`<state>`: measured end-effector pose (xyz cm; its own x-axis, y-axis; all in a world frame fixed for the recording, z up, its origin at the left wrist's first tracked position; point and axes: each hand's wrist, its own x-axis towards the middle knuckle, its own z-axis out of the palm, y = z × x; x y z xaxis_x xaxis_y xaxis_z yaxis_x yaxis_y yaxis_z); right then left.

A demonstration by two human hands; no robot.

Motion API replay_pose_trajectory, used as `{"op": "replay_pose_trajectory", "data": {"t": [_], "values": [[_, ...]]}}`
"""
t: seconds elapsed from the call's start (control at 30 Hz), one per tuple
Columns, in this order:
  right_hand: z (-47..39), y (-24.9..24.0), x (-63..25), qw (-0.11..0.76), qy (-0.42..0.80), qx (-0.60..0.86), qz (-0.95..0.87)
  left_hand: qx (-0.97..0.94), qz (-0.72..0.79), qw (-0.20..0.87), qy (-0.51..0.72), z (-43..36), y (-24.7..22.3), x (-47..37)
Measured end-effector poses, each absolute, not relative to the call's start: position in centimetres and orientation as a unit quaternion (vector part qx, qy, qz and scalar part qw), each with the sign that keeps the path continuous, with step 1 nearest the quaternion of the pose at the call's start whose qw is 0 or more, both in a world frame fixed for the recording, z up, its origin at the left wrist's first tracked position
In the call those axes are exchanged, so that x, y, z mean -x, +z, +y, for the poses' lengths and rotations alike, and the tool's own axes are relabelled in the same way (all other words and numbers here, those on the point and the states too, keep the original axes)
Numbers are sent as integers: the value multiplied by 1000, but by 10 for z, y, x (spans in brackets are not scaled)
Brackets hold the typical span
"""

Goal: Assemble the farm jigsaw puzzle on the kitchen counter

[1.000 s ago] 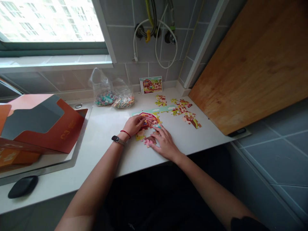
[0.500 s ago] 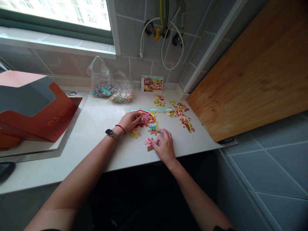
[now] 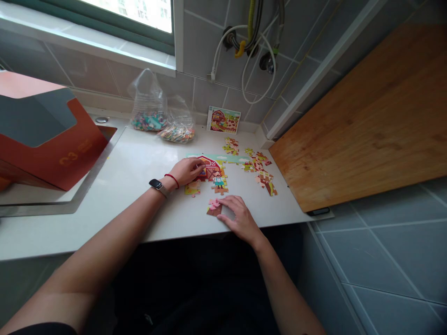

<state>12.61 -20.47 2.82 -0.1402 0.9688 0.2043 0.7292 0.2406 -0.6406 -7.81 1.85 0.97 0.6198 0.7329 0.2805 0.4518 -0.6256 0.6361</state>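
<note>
Pink-and-brown cardboard puzzle cluster (image 3: 213, 208) lies unjoined on white table (image 3: 139, 160), right hand (image 3: 240, 218) at its edge, grip uncertain, having uncovered turquoise-clad printed figure (image 3: 219, 181); left hand (image 3: 185, 172) rests at red printed barn (image 3: 212, 174), grasp hidden.

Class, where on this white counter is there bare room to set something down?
Widest: the counter between the orange box, plastic bags and left forearm. A smaller patch lies between the barn section and the puzzle pieces near the wooden board. Crowded: around the left hand and those pieces.
</note>
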Motion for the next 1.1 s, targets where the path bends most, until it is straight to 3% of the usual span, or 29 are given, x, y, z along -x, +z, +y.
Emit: {"op": "replay_pose_trajectory", "data": {"t": [0.7,1.1], "values": [[-195,16,-64,265,125,581,-759,-873,348,232,252,17,13,78],[-171,20,-66,351,222,535,-736,-877,343,234,243,14,18,79]]}}
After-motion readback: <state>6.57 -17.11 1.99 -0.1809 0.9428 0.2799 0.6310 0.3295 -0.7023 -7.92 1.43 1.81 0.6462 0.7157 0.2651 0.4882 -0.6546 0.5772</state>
